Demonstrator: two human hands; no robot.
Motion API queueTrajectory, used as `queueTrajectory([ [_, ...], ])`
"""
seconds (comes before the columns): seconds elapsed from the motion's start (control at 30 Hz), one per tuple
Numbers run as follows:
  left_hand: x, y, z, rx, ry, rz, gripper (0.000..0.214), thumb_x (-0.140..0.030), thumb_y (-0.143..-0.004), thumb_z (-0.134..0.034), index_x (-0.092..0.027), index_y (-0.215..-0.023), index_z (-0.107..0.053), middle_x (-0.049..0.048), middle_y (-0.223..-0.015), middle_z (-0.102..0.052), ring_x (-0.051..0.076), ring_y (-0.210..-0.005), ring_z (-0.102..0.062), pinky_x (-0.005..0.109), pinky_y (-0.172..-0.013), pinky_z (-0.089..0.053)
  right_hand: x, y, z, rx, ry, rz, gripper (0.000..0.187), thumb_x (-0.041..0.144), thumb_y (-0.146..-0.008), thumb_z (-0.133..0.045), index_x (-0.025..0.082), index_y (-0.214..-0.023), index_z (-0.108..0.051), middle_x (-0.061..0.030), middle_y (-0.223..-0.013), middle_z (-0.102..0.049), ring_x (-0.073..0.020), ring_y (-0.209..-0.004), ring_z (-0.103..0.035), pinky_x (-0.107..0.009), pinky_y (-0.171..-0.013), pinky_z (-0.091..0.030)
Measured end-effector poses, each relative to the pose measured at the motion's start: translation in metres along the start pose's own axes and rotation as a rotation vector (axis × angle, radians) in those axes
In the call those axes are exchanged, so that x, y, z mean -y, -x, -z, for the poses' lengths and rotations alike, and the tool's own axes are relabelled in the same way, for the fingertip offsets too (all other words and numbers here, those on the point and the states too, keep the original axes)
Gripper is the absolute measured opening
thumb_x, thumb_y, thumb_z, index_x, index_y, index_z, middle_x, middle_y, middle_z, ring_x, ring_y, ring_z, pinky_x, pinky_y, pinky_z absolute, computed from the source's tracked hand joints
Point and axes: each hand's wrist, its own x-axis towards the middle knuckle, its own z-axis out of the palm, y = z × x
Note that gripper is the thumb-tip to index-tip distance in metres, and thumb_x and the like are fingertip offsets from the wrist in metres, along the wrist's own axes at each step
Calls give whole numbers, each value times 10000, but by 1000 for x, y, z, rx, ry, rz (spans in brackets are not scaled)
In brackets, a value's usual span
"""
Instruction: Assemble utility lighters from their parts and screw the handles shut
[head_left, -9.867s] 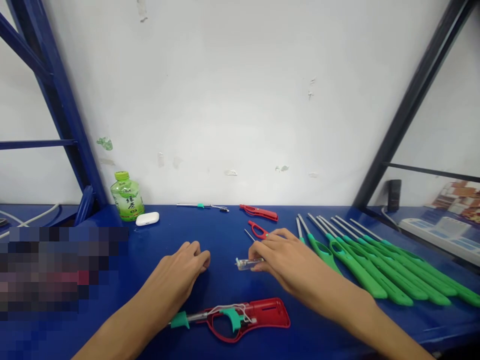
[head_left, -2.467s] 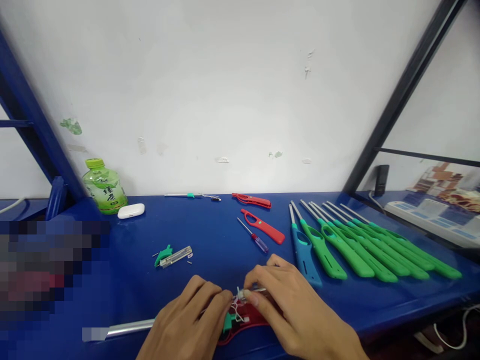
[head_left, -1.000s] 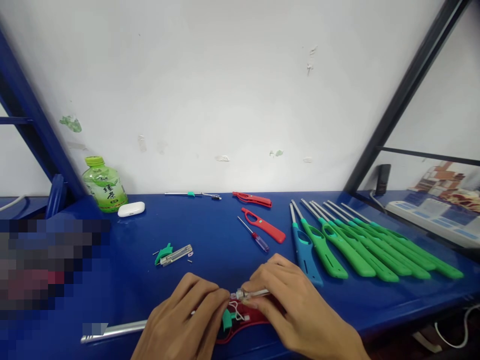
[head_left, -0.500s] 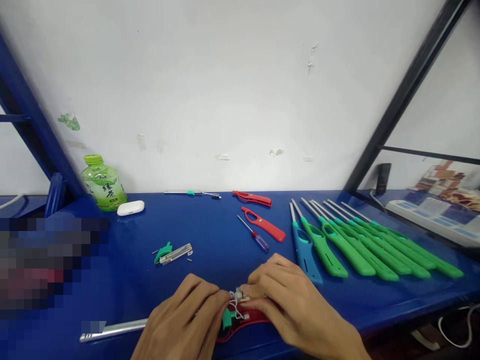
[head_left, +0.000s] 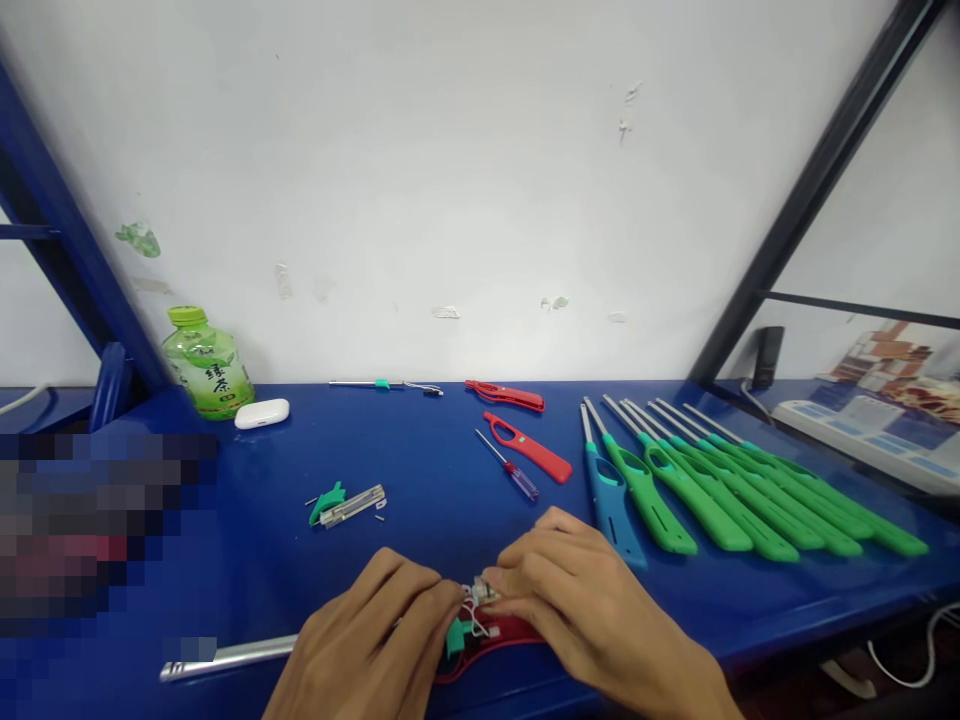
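Apparently midway, you have the red half-shell (head_left: 514,630) open on the table (head_left: 420,450), green part (head_left: 455,637) in it, your right hand (head_left: 589,610) pinching the clear part (head_left: 481,590) above, your left hand (head_left: 371,635) curled, its grasp unclear, another red shell piece (head_left: 537,452) lying apart, unfitted.

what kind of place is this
Probably a workbench, perhaps in a small workshop: a screwdriver lies beside a red casing, with a row of what look like stick lighters to the right.
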Motion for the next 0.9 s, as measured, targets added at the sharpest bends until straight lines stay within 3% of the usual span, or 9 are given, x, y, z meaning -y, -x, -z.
queueTrajectory([
  [0.4,4,0,5,7,68,75,174,-153,-1175,-523,-228,-1188,-680,-16,-988,-773,116,-883,-702,189,-838,-603,6,-4,4,-91,-25,-33,179,177,-1178,-549,206,-1030,-647,5,-905,-801,-142,-771,-709,-313,-806,-469],
  [0.73,1,-3,6,13,24,26,215,-145,-1186,-469,-210,-1152,-671,-11,-955,-782,121,-833,-703,199,-789,-602,5,-4,2,-103,3,11,346,227,-1231,-439,192,-972,-665,-43,-888,-818,-148,-758,-754,-321,-759,-474],
  [0.9,6,2,4,45,27,31,230,-125,-1177,-468,-223,-1182,-676,-8,-965,-774,127,-830,-713,211,-773,-607,5,-4,2,-93,-12,17,325,223,-1226,-458,189,-989,-678,-46,-913,-826,-148,-763,-748,-324,-754,-465],
])
